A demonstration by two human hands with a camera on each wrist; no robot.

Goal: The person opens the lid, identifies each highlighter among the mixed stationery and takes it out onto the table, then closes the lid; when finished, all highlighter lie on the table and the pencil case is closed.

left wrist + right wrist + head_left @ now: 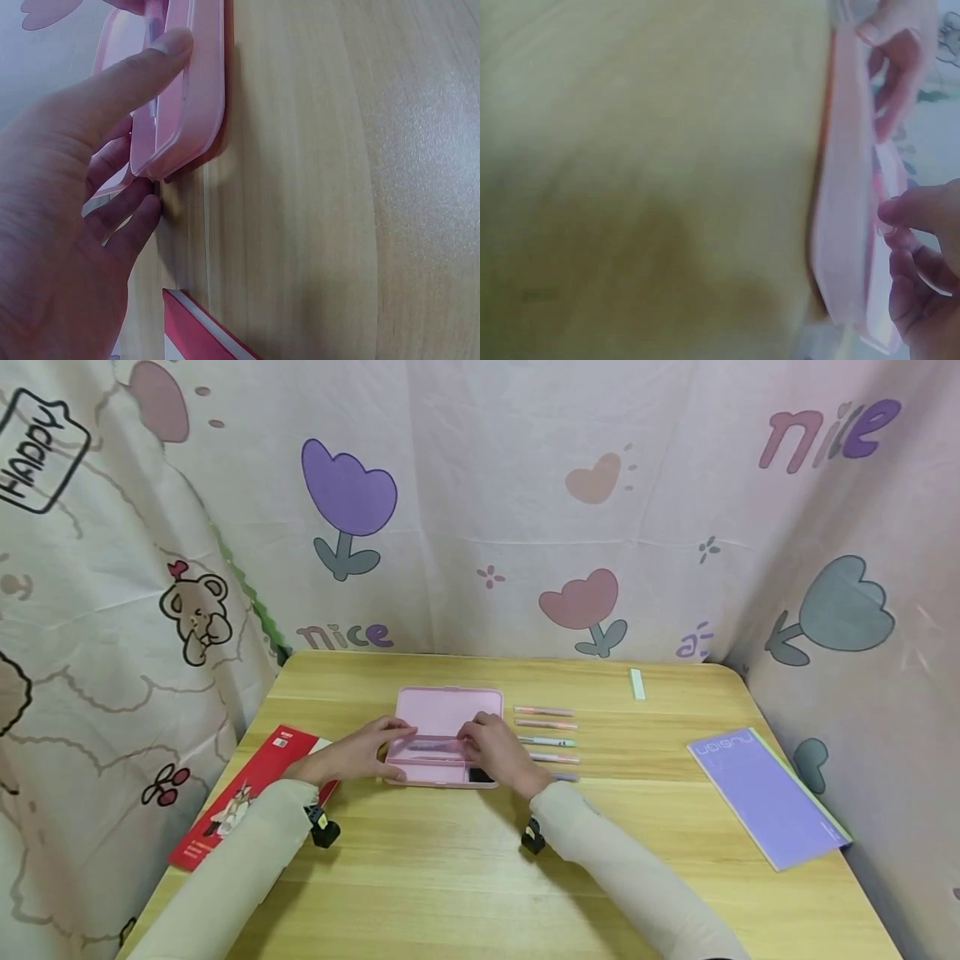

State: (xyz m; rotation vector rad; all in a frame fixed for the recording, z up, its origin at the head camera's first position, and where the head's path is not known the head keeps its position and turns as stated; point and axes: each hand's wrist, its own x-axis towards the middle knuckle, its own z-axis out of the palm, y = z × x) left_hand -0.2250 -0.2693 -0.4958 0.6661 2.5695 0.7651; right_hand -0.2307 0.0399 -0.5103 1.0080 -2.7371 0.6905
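A pink pencil case (pixel 448 706) lies on the table with its lid raised at the back. My left hand (pixel 358 752) holds the case's left end, its thumb on the front rim and the other fingers round the end and back, as the left wrist view shows. Over the right part of the case, my right hand (pixel 495 750) pinches one end of a slim pen (pixel 155 26) between thumb and forefinger. The pen lies lengthwise in the rear compartment. A small dark item (pixel 480 775) sits in the front right compartment, partly hidden by the right hand.
Several pens (pixel 547 742) lie in a row right of the case. Farther back is a small pale green stick-like item (pixel 637 684). A red book (pixel 247 802) lies at left, partly under the left forearm, and a purple notebook (pixel 768 802) at right. A printed curtain (pixel 465 510) surrounds the table.
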